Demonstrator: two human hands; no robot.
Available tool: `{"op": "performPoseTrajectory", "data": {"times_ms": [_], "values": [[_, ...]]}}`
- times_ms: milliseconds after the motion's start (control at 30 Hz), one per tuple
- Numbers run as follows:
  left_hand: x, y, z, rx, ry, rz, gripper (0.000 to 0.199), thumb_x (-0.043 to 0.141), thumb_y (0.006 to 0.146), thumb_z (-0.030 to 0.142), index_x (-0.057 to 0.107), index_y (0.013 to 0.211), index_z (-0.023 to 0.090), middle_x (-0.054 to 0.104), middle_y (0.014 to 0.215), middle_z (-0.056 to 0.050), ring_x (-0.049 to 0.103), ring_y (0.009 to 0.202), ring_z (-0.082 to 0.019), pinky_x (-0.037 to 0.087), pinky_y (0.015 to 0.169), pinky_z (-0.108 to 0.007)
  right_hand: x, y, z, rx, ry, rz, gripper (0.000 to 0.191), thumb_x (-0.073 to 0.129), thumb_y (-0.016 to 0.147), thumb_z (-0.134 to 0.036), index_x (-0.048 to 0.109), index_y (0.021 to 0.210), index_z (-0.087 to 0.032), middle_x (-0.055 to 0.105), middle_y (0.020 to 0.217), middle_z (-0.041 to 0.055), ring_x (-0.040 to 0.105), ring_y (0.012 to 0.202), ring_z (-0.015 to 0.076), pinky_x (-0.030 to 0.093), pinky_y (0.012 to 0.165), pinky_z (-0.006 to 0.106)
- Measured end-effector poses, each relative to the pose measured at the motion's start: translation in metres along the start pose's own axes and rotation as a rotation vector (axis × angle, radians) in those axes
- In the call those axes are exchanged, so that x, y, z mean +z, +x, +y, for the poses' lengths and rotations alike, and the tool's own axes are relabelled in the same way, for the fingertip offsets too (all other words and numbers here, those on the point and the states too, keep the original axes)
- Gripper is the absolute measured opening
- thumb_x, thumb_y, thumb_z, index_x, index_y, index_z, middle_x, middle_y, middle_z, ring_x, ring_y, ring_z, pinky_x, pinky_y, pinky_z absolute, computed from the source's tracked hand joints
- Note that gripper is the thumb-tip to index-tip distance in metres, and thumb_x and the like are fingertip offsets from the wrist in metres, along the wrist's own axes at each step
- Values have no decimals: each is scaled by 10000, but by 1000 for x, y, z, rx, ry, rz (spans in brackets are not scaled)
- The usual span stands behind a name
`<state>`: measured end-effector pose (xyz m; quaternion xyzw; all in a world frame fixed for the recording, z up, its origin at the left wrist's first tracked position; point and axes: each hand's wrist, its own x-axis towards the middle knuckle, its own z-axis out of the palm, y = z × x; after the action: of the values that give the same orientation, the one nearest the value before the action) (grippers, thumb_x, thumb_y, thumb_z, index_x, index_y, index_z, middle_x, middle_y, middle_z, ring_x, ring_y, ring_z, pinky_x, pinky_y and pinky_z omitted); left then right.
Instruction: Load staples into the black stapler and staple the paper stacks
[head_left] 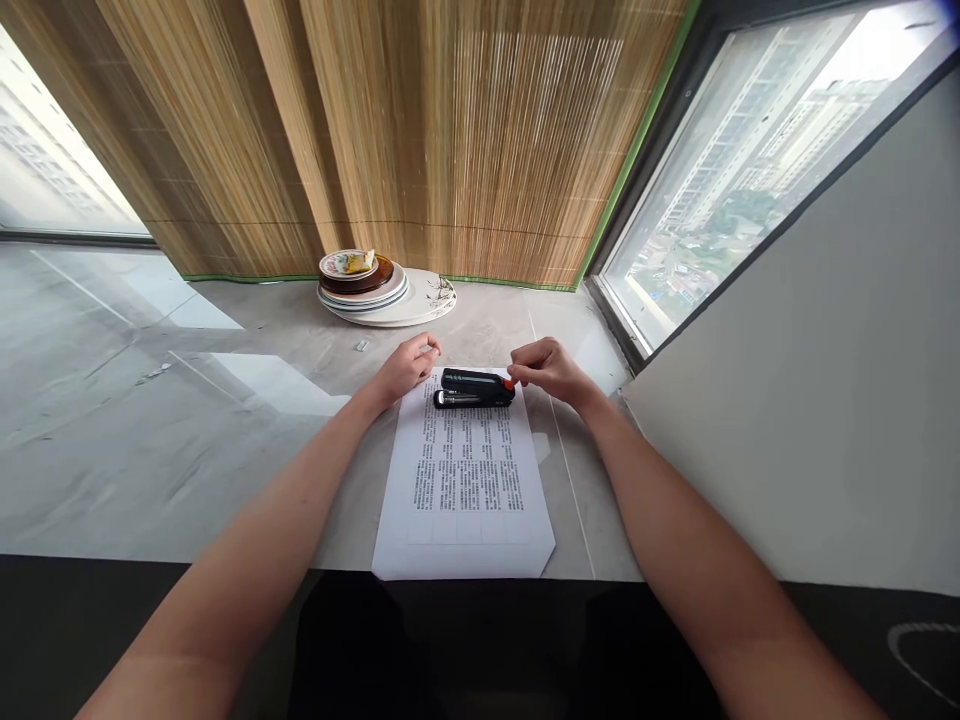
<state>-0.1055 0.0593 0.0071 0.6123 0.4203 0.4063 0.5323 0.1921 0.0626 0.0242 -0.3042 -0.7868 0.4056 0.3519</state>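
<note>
A black stapler (pixel 475 389) with an orange-red part at its right end lies on its side across the top of a printed sheet of paper (pixel 469 540). The sheet reaches the ledge's front edge, and its lower right corner is cut or folded. Left of the stapler, my left hand (pixel 409 368) rests by the sheet's upper left corner, fingers loosely curled and nothing seen in them. My right hand (pixel 549 368) is closed at the stapler's orange-red end, with thumb and forefinger pinched against it.
Stacked plates (pixel 362 290) and a large oval plate (pixel 431 300) stand at the back, before a bamboo blind (pixel 450 140). A small scrap (pixel 361 346) lies behind my left hand. A white wall (pixel 810 380) and window border the right side.
</note>
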Motion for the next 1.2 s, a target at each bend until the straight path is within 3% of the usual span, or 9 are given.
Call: {"op": "performPoseTrajectory", "data": {"times_ms": [400, 633, 733, 800, 867, 933, 1067, 1200], "values": [[-1, 0, 0, 2, -41, 1, 247, 697, 913, 386, 515, 936, 219, 324, 551, 120, 248, 422, -73, 176, 429, -218, -2, 2, -5, -72, -116, -51, 413, 657, 877, -313, 537, 496, -211, 388, 554, -43, 301, 564, 96, 225, 546, 320], [-1, 0, -1, -5, -44, 0, 240, 690, 920, 381, 514, 942, 219, 334, 556, 116, 256, 424, -72, 178, 426, -214, 10, -1, -5, -64, 15, 195, 326, 680, 936, -362, 726, 652, -209, 598, 633, 1, 501, 616, 126, 364, 586, 310], [-1, 0, 0, -6, -58, 4, 240, 684, 923, 384, 508, 947, 221, 331, 552, 119, 243, 421, -71, 172, 421, -210, 21, 4, -5, -124, -58, 105, 231, 733, 929, -436, 804, 898, -219, 719, 864, 38, 549, 724, 141, 415, 650, 307], [-1, 0, 1, -10, -75, 10, 246, 682, 923, 390, 506, 953, 222, 318, 550, 122, 233, 417, -69, 163, 420, -206, 28, 7, -4, -158, -142, -12, 308, 799, 878, -453, 797, 1091, -231, 748, 1039, 57, 589, 820, 157, 450, 708, 306], [-1, 0, 2, -17, -92, 21, 255, 688, 916, 395, 505, 956, 221, 311, 554, 124, 229, 413, -66, 156, 422, -201, 35, 8, -1, -157, -217, -64, 369, 828, 848, -429, 775, 1152, -227, 755, 1057, 58, 624, 857, 168, 475, 757, 310], [-2, 0, 3, -28, -115, 27, 257, 690, 912, 393, 507, 962, 220, 304, 561, 126, 222, 412, -61, 151, 427, -197, 39, 7, 0, -142, -261, -52, 307, 822, 844, -385, 776, 1097, -217, 753, 953, 39, 638, 815, 163, 485, 767, 312], [-4, 1, 1, -11, -147, 59, 233, 681, 905, 378, 536, 964, 206, 320, 575, 113, 250, 428, -65, 169, 434, -200, 39, 4, -2, -189, -230, 88, 229, 807, 859, -372, 779, 1037, -230, 737, 886, 25, 637, 801, 169, 492, 746, 320], [-5, 1, 0, -24, -135, 39, 229, 690, 886, 358, 573, 981, 185, 330, 587, 105, 233, 436, -63, 146, 438, -209, 34, 5, -8, -185, -280, 410, 223, 806, 874, -417, 774, 1028, -258, 708, 844, 19, 591, 795, 192, 501, 757, 365]]}}
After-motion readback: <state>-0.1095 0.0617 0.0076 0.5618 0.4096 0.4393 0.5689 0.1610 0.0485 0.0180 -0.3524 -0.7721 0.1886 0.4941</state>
